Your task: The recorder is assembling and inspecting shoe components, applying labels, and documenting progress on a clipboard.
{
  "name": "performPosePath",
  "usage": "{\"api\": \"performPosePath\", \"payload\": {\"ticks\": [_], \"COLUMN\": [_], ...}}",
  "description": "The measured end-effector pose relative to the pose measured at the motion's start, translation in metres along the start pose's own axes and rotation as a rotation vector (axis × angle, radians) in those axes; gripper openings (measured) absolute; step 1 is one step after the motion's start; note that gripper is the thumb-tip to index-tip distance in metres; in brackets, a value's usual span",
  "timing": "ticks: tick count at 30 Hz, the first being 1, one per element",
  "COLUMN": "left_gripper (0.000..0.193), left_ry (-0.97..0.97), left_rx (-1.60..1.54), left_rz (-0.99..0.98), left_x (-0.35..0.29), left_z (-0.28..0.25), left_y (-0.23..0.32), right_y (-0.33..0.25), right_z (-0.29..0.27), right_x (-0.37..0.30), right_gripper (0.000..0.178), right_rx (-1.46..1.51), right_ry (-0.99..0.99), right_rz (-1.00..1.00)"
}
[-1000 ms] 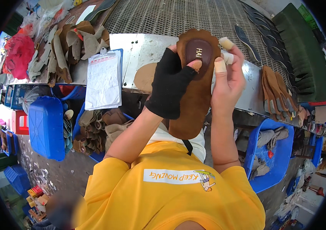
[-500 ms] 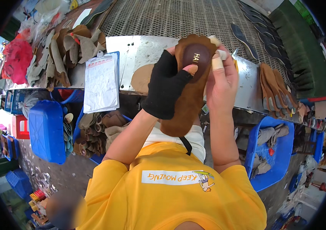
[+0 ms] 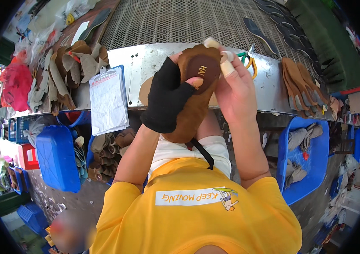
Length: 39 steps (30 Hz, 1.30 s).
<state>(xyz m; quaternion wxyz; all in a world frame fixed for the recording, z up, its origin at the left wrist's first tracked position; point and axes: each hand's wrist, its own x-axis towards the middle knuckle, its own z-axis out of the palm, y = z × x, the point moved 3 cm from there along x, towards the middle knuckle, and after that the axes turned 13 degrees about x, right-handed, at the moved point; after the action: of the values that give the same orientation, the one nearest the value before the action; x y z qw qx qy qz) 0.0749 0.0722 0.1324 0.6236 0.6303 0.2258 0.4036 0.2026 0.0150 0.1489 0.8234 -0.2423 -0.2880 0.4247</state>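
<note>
My left hand (image 3: 163,97), in a black fingerless glove, is closed around a brown suede insole (image 3: 192,113), its thumb resting on the dark oval heel pad (image 3: 207,67). The insole is held up above the bench edge, tilted, with its scalloped end away from me. My right hand (image 3: 237,93) is bare, with pale wraps on several fingertips. Its thumb and fingers pinch the insole's far right edge. Behind that hand lie scissors (image 3: 254,68) with a yellow loop and a green part showing.
A metal-edged bench (image 3: 123,57) with a mesh top (image 3: 167,25) spans the front. On it are a clipboard (image 3: 108,99), leather scraps (image 3: 61,76), dark soles (image 3: 260,36) and stacked brown insoles (image 3: 298,86). Blue bins (image 3: 57,158) stand below, one at right (image 3: 303,169) holding grey pieces.
Both hands and the insole have shifted left and slightly down in the picture, still gripping the same way. More of the scissors shows beside my right hand.
</note>
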Motion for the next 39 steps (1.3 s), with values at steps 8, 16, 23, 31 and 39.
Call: {"api": "performPosePath", "payload": {"ticks": [8, 16, 23, 31, 39], "left_gripper": [0.047, 0.049, 0.051, 0.045, 0.042], "left_ry": [-0.105, -0.210, -0.297, -0.524, -0.087], "left_rx": [0.054, 0.170, 0.184, 0.421, 1.015], "left_rz": [-0.057, -0.074, -0.094, 0.016, 0.541], "left_x": [-0.002, 0.001, 0.007, 0.031, 0.036], "left_z": [-0.004, -0.010, -0.013, -0.019, -0.002], "left_y": [0.006, 0.007, 0.011, 0.023, 0.068], "right_y": [-0.020, -0.004, -0.026, -0.010, 0.000], "right_z": [-0.005, -0.009, -0.014, -0.029, -0.043], "right_x": [0.006, -0.007, -0.002, -0.009, 0.000], "right_gripper": [0.019, 0.021, 0.022, 0.024, 0.031], "right_rx": [-0.571, 0.131, -0.518, -0.027, -0.408], "right_ry": [-0.259, -0.015, -0.272, -0.005, 0.038], "right_rz": [-0.263, 0.223, -0.165, 0.280, 0.168]}}
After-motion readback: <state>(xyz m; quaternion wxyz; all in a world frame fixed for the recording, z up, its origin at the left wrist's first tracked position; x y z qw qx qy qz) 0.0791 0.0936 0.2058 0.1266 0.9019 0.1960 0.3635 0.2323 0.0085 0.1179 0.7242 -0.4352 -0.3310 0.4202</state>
